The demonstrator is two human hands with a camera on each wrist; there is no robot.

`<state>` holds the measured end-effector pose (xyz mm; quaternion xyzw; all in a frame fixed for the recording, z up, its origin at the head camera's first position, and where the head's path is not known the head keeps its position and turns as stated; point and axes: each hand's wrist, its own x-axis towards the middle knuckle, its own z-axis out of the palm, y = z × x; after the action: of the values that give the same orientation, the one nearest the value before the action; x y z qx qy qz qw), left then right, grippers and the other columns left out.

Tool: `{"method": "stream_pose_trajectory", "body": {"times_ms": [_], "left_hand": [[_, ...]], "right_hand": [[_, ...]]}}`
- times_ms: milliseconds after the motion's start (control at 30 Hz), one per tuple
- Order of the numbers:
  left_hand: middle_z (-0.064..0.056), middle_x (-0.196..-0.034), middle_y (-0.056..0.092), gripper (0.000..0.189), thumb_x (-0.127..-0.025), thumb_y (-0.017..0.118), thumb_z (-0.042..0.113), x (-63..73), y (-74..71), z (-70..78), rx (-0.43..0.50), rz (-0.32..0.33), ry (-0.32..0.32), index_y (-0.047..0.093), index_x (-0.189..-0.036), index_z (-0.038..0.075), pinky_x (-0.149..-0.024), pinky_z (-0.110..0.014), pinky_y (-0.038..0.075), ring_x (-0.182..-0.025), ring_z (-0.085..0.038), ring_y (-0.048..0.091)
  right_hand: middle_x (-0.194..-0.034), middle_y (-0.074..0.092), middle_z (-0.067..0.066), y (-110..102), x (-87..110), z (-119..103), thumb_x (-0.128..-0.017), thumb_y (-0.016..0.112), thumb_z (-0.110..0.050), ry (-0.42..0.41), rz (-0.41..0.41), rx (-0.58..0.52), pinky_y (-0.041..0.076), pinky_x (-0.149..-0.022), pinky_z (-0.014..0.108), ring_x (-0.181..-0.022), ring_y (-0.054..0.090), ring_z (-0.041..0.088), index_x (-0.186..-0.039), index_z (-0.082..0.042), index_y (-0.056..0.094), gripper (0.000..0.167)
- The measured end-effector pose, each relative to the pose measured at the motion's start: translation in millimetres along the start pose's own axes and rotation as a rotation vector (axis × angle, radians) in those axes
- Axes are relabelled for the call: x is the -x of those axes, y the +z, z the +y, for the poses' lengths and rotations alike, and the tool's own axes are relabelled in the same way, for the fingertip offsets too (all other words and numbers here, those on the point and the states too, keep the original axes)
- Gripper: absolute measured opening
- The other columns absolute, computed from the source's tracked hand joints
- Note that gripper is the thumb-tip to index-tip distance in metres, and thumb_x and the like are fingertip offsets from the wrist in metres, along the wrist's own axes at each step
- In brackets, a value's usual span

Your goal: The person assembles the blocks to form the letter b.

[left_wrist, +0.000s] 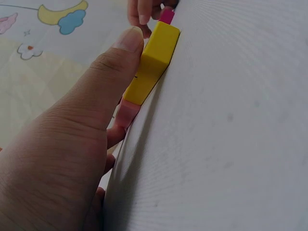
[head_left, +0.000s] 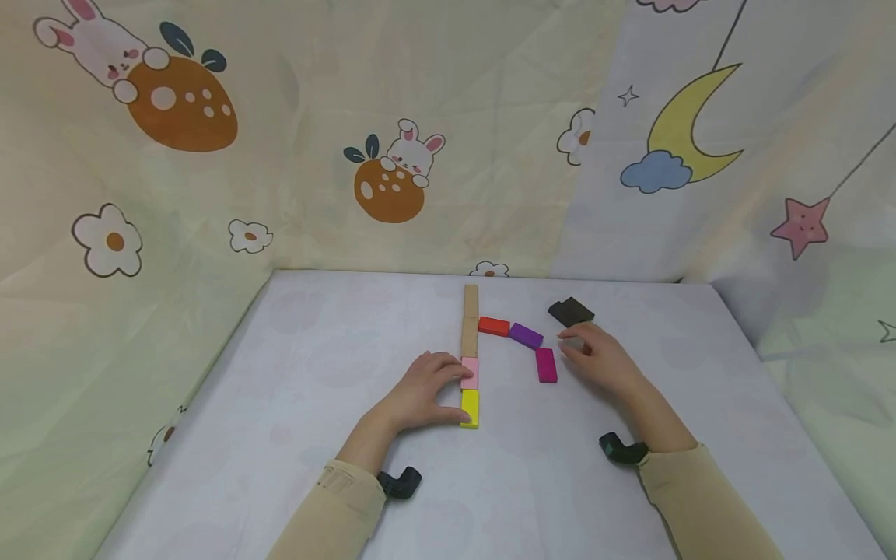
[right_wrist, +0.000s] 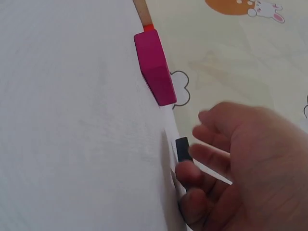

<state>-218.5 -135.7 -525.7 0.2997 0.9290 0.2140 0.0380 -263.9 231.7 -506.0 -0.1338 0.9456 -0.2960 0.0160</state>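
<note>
My left hand (head_left: 422, 391) reaches across a straight column of flat blocks, its thumb on the yellow block (head_left: 470, 407) and a fingertip on the pink block (head_left: 469, 373). In the left wrist view that thumb lies along the top of the yellow block (left_wrist: 156, 57). Two plain wooden blocks (head_left: 470, 320) extend the column away from me. From its side curve a red block (head_left: 494, 327), a purple block (head_left: 526, 336) and a magenta block (head_left: 547, 365). My right hand (head_left: 600, 359) hovers right of the magenta block, fingers loosely bent, holding nothing.
Dark blocks (head_left: 571, 312) lie just beyond the right hand. Each wrist wears a black camera mount (head_left: 621, 449). The white table (head_left: 315, 334) ends at a patterned cloth (head_left: 301, 171) hung behind it and along both sides.
</note>
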Motion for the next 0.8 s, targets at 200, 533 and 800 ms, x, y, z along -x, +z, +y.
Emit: {"method": "stream_pose_trajectory", "body": {"times_ms": [200,533,800], "left_hand": [[0.009,-0.138,0.048,0.069,-0.076,0.075,0.063,-1.2,0.5,-0.7,0.005,0.013,0.013,0.054,-0.136,0.036,-0.127,-0.043,0.016,-0.136,-0.013,0.037],[0.009,-0.138,0.048,0.069,-0.076,0.075,0.063,-0.3,0.0,-0.1,-0.006,0.011,0.011,0.054,-0.137,0.035,-0.127,-0.043,0.015,-0.136,-0.014,0.038],[0.008,-0.138,0.048,0.069,-0.077,0.075,0.062,-0.1,0.5,0.6,0.002,0.010,0.010,0.054,-0.137,0.036,-0.127,-0.044,0.015,-0.136,-0.015,0.037]], "right_hand": [[-0.159,0.033,0.011,-2.6,-2.4,7.5,-0.099,0.057,-0.027,0.031,0.013,0.027,0.043,-0.106,0.059,-0.129,0.051,0.038,-0.148,-0.016,0.044,0.052],[-0.147,0.047,0.016,-3.1,-3.7,6.1,-0.099,0.055,-0.022,0.032,0.027,0.040,0.035,-0.112,0.061,-0.137,0.042,0.041,-0.128,-0.009,0.059,0.032],[-0.142,0.043,0.021,-2.6,-2.1,9.3,-0.098,0.057,-0.022,0.074,0.084,0.019,0.045,-0.101,0.057,-0.112,0.054,0.039,-0.134,-0.007,0.052,0.040]]}}
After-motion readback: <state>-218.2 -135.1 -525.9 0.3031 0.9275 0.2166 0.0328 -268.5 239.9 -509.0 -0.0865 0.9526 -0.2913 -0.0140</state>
